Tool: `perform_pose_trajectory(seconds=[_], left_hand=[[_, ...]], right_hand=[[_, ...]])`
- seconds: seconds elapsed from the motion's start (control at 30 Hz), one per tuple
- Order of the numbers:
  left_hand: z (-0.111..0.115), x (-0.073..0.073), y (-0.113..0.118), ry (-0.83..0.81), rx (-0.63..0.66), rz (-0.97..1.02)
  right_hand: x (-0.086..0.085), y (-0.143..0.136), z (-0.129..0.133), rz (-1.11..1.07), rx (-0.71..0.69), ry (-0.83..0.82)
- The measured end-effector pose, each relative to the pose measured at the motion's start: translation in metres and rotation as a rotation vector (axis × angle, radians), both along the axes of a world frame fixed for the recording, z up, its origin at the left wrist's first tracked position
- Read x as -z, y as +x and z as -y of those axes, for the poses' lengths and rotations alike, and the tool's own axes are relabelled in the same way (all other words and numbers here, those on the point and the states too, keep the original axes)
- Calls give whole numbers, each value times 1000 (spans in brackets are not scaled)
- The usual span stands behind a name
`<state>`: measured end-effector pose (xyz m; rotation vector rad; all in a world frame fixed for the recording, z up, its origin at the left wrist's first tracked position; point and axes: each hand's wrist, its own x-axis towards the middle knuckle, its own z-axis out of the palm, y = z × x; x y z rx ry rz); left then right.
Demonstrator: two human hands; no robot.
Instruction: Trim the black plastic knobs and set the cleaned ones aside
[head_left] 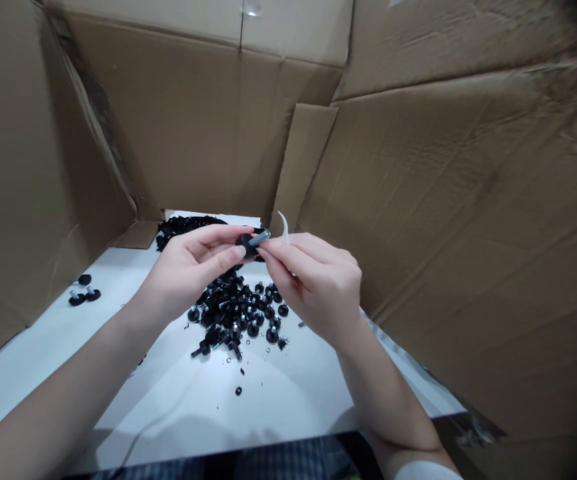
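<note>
Over on the left, by the cardboard wall [18, 167], three loose bolts [93, 295] with black heads sit on the white table [168, 407]. Next comes the left hand [185, 267], its thumb and fingers pinching the black head of a bolt [247, 246], held up above the table with its metal shank pointing right. Beyond that hand, at the far side, I see a dark heap of black scraps [183, 229]. Below and nearer, a pile of similar bolts [228, 307] spreads out, and a small black ring [239, 391] lies nearer still. On the right, the right hand [315, 277] has thumb and forefinger pressed together on a white curved strip [284, 228]; whether those fingertips touch the raised bolt, I can't tell. Farther right leans a big cardboard panel [443, 173].
</note>
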<state>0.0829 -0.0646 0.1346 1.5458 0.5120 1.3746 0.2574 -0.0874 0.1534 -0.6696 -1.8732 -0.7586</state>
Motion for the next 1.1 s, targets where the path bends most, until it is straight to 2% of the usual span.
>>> perform_pose_trajectory(seconds=[0.17, 0.37, 0.67, 0.9, 1.1], left_hand=[[7, -6, 2, 57, -114, -54], [8, -9, 2, 78, -183, -95], [7, -9, 2, 79, -168, -141], [8, -8, 1, 89, -144, -133], [16, -10, 4, 63, -87, -115]], right_hand=[[3, -2, 1, 21, 36, 41], [8, -10, 1, -51, 51, 17], [10, -15, 0, -176, 43, -27], [12, -23, 4, -332, -27, -100], [5, -12, 0, -390, -58, -101]])
